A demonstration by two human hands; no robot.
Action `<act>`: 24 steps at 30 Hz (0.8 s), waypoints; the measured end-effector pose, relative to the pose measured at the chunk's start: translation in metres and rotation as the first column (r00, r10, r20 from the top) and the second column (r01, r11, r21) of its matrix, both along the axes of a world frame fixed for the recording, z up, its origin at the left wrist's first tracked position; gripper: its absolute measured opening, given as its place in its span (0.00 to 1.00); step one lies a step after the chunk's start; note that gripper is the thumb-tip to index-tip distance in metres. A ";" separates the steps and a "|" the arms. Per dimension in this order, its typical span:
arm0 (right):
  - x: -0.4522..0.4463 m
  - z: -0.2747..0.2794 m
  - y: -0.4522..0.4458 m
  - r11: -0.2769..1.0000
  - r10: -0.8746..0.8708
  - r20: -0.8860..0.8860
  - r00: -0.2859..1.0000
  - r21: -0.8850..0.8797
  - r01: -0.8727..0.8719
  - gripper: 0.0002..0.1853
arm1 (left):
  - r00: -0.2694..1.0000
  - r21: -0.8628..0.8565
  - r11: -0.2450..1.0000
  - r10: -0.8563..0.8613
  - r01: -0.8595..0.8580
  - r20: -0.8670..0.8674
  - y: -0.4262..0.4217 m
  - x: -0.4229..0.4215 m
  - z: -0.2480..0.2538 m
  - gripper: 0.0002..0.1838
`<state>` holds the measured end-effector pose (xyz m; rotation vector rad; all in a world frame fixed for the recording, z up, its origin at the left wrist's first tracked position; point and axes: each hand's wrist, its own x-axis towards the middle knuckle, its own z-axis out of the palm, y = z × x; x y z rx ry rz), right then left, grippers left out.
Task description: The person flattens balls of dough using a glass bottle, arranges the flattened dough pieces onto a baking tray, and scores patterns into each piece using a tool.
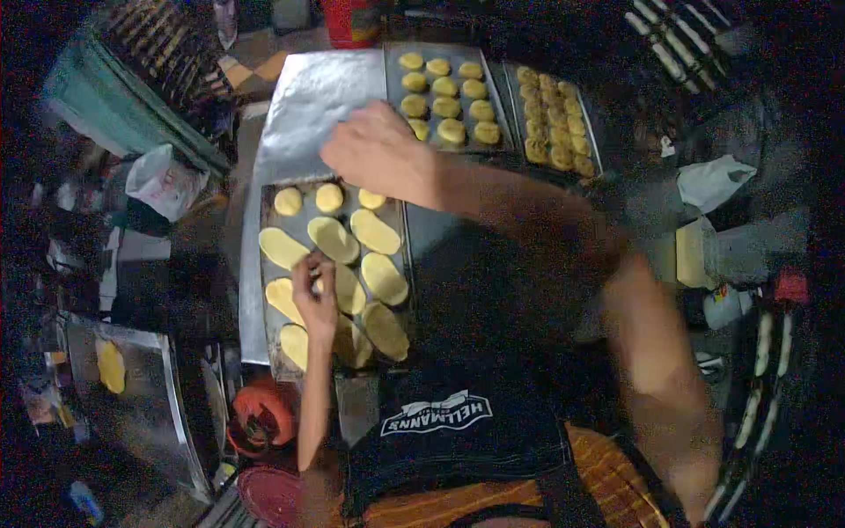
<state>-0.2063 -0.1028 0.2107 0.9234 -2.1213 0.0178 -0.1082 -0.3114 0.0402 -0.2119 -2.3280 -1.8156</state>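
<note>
My left hand [315, 295] is over the near dark baking tray [334, 191], its fingers curled in a pinch above flattened yellow dough ovals [385, 279]. A bit of yellow shows by the fingertips, but I cannot tell whether it is held. Reaching in from the right, my right hand [374, 145] hovers around the tray's far edge, blurred, with the fingers curled under. What it holds, if anything, is hidden. Small round dough pieces [329, 197] lie in the tray's far row, just below that hand.
A second tray [447, 84] of round dough pieces and a third tray [554, 119] with browner, topped pieces stand at the far right of the silvery table [321, 88]. At left are a white bag [167, 180], a red-orange container [264, 414] and a metal tray [132, 414].
</note>
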 end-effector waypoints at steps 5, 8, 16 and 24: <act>0.009 0.091 0.014 0.960 -0.146 0.100 0.984 0.253 0.117 0.06 | 0.997 0.013 0.997 -0.075 0.075 0.009 0.025 0.046 0.021 0.10; 0.037 0.130 0.022 0.952 -0.125 0.037 0.991 0.284 0.110 0.05 | 1.000 -0.067 0.998 -0.004 0.005 0.018 0.044 0.077 0.048 0.11; 0.126 0.168 0.091 0.981 -0.035 -0.056 0.998 0.191 0.046 0.03 | 0.965 -0.143 0.986 0.041 -0.081 -0.260 0.144 0.155 0.139 0.22; 0.182 0.172 0.126 0.988 -0.064 -0.067 0.996 0.133 0.072 0.02 | 0.864 -0.150 0.987 -0.033 -0.049 -0.502 0.227 0.213 0.231 0.42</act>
